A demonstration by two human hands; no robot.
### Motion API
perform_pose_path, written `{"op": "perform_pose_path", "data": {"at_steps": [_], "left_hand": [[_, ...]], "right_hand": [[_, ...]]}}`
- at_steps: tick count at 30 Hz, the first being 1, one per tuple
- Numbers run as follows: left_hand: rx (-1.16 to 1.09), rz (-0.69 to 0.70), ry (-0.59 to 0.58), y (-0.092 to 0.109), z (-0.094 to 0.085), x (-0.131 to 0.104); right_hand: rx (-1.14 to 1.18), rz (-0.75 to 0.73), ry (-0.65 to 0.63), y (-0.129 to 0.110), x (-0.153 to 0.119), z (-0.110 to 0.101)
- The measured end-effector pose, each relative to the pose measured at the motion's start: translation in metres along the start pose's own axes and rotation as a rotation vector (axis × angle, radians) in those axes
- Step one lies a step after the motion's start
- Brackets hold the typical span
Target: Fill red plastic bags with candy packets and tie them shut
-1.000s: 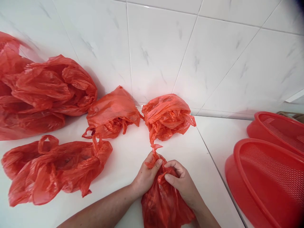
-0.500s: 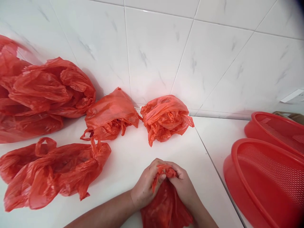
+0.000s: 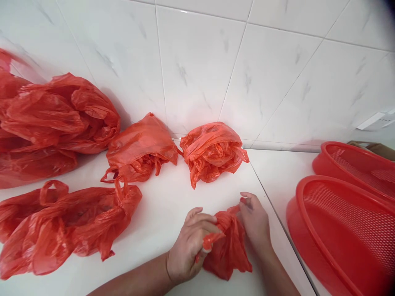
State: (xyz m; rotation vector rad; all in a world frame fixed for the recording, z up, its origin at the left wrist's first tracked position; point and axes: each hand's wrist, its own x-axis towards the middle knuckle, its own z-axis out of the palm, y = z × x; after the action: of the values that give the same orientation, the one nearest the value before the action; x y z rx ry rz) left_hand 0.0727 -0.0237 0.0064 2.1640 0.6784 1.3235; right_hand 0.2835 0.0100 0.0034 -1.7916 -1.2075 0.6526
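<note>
Between my hands, a small red plastic bag (image 3: 226,246) is gathered at its top and hangs over the white surface near the front. My left hand (image 3: 193,242) is closed on one end of the bag's top, with red plastic poking out by the thumb. My right hand (image 3: 254,218) pinches the opposite end, where a bit of red shows at the fingertips. The lower part of the bag spreads out below and between both hands.
Two crumpled red bags (image 3: 142,144) (image 3: 212,152) lie by the tiled wall. A big heap of red bags (image 3: 52,119) fills the left back, more bags (image 3: 77,218) in front. Two red mesh baskets (image 3: 342,242) (image 3: 361,164) stand at the right.
My hands have moved apart, the right one outward and up. The gathered top of the bag is now stretched between them, and more of the bag shows.
</note>
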Motion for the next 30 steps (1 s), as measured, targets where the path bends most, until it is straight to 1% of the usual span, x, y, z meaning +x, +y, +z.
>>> {"op": "perform_pose_path", "data": {"at_steps": [2,4,6,9,11,14,16,18,20,22,24,26,28,29,30], "left_hand": [[-0.031,0.01,-0.086,0.005,0.003,0.0],[-0.074,0.034,-0.125,0.009,0.006,0.001],[-0.096,0.065,-0.132,0.01,0.007,0.001],[-0.07,0.078,-0.13,0.009,0.008,0.001],[-0.006,0.062,-0.133,0.005,0.008,0.001],[0.127,0.025,-0.151,-0.002,0.009,0.002],[0.19,-0.036,-0.215,-0.005,0.011,0.004],[0.197,-0.12,-0.284,-0.004,0.011,0.008],[0.148,-0.183,-0.302,0.0,0.009,0.012],[0.064,-0.221,-0.257,0.004,0.006,0.015],[0.001,-0.249,-0.21,0.009,-0.001,0.016],[0.001,-0.276,-0.174,0.016,-0.013,0.015],[0.065,-0.25,-0.117,0.026,-0.032,0.012],[0.113,-0.229,-0.072,0.033,-0.046,0.01],[0.179,-0.166,0.015,0.04,-0.061,0.007]], "right_hand": [[-0.156,0.0,0.113,0.008,0.013,-0.009],[-0.198,0.007,0.163,0.014,0.023,-0.016],[-0.217,-0.003,0.173,0.018,0.027,-0.02],[-0.199,-0.05,0.136,0.02,0.027,-0.018],[-0.173,-0.105,0.08,0.017,0.022,-0.013],[-0.13,-0.186,-0.056,0.009,0.008,0.002],[-0.092,-0.224,-0.16,0.004,-0.003,0.014],[-0.041,-0.25,-0.254,0.001,-0.013,0.023],[0.046,-0.194,-0.339,0.002,-0.02,0.026],[0.138,-0.044,-0.4,0.006,-0.021,0.025],[0.142,0.048,-0.437,0.011,-0.016,0.023],[0.085,0.073,-0.443,0.016,-0.01,0.022],[0.016,0.079,-0.446,0.018,-0.004,0.02],[-0.018,0.074,-0.449,0.019,-0.003,0.019],[-0.05,0.064,-0.456,0.02,-0.001,0.019]]}}
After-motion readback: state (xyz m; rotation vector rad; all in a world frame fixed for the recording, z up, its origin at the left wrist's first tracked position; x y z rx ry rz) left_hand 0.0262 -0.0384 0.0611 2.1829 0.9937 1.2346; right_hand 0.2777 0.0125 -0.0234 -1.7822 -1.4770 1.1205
